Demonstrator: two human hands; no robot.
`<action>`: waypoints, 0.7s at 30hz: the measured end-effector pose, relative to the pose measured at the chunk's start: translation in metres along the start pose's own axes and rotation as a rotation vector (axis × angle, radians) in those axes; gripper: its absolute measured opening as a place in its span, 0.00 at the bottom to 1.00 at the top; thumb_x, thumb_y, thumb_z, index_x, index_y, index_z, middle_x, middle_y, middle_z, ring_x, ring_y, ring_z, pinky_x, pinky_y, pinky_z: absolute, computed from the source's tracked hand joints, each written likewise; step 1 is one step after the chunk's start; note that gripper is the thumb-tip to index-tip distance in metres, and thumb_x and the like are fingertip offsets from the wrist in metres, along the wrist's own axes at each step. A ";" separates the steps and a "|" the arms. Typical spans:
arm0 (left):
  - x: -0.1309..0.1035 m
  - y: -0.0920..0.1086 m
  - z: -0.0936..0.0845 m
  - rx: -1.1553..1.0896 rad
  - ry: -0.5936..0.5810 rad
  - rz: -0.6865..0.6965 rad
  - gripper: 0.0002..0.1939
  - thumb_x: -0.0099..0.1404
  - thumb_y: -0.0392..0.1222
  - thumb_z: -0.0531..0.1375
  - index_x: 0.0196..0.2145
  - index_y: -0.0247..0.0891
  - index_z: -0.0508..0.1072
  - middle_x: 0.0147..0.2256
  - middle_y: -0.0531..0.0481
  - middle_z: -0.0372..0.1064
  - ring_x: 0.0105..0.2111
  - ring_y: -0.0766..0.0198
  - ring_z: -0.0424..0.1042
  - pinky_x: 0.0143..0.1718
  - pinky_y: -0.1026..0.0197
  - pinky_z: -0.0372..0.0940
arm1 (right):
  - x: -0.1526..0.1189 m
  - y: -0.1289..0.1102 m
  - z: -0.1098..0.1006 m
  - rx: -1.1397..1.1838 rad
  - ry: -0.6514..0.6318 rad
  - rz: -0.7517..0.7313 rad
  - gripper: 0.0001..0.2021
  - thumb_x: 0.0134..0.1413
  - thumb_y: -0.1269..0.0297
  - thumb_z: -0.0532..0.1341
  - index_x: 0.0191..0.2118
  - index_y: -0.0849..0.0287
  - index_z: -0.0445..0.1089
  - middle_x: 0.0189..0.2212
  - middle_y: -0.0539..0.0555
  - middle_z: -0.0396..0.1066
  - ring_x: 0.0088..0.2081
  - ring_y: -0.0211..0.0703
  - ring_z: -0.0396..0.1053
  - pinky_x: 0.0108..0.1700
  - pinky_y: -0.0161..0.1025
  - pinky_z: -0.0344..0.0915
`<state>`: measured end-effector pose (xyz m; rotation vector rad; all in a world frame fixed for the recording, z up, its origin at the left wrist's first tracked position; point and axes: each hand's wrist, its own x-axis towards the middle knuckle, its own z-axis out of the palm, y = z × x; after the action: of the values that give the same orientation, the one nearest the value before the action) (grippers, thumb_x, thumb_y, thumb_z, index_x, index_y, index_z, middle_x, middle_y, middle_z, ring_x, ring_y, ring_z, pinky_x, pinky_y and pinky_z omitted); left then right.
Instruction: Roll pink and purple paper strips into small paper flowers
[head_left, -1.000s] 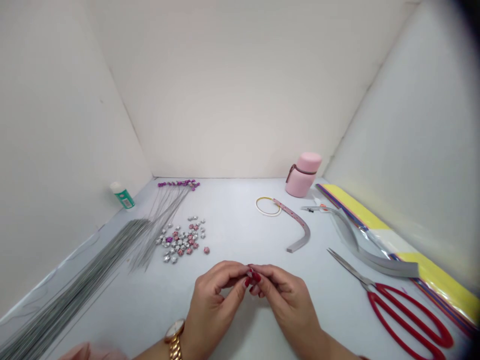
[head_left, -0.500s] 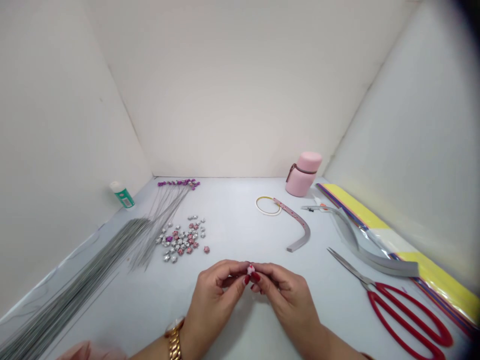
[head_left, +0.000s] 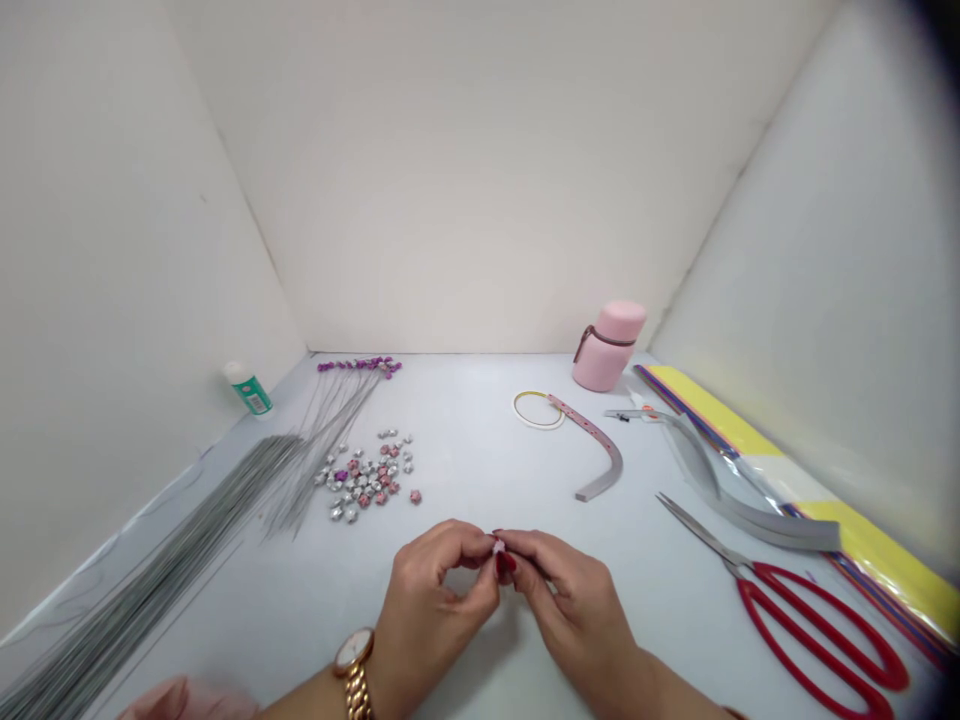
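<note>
A small pink paper star (head_left: 499, 546) is pinched between the fingertips of both hands, low in the middle of the view and mostly covered by fingers. My left hand (head_left: 442, 600) grips it from the left, thumb and index finger together. From the right, my right hand (head_left: 571, 600) holds it the same way. To the left of the hands lies a loose pile of silver and pink stars (head_left: 364, 480) with a purple one among them. One pink star (head_left: 415, 496) sits at the pile's right side.
Wire stems (head_left: 172, 560) lie at left, with purple-tipped stems (head_left: 360, 368) behind and a glue bottle (head_left: 250, 391). Rightward are a white ring (head_left: 538, 424), pink strips (head_left: 592, 432), pink flask (head_left: 606, 350), grey strips (head_left: 780, 530), red-handled scissors (head_left: 825, 640) and yellow sheets (head_left: 750, 440).
Both hands have shifted their fingers slightly around the small star, which shows less now. My left wrist has turned, so the watch face is visible.
</note>
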<state>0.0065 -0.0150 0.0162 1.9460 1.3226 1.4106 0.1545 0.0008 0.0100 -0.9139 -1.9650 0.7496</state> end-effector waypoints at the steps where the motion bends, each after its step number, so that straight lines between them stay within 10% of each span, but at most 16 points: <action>1: 0.000 0.000 0.001 0.030 0.012 0.017 0.06 0.53 0.27 0.57 0.27 0.35 0.70 0.25 0.50 0.71 0.26 0.67 0.70 0.29 0.67 0.67 | 0.000 0.000 0.001 -0.014 0.005 -0.018 0.11 0.54 0.74 0.51 0.42 0.57 0.65 0.29 0.52 0.70 0.30 0.37 0.69 0.33 0.33 0.65; 8: -0.004 -0.003 0.002 0.231 0.029 0.161 0.08 0.53 0.27 0.56 0.29 0.37 0.69 0.27 0.49 0.72 0.29 0.63 0.71 0.33 0.63 0.66 | -0.003 0.000 0.005 -0.161 0.034 -0.093 0.13 0.54 0.75 0.49 0.42 0.59 0.65 0.31 0.55 0.70 0.32 0.42 0.69 0.34 0.37 0.65; 15: 0.000 0.000 -0.001 -0.251 -0.086 -0.283 0.04 0.58 0.33 0.55 0.31 0.35 0.70 0.29 0.48 0.71 0.30 0.65 0.71 0.32 0.65 0.68 | 0.003 -0.002 0.001 0.172 0.008 0.157 0.12 0.56 0.67 0.51 0.44 0.59 0.66 0.30 0.54 0.71 0.30 0.39 0.69 0.33 0.34 0.67; 21: 0.001 -0.002 0.000 -0.355 -0.099 -0.318 0.07 0.59 0.34 0.55 0.34 0.35 0.72 0.33 0.47 0.71 0.33 0.64 0.71 0.36 0.64 0.67 | 0.005 0.000 -0.003 0.290 0.011 0.261 0.10 0.54 0.65 0.54 0.39 0.59 0.70 0.26 0.52 0.70 0.28 0.39 0.68 0.32 0.35 0.67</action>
<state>0.0055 -0.0132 0.0150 1.4819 1.1800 1.2729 0.1546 0.0055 0.0138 -1.0014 -1.6873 1.1427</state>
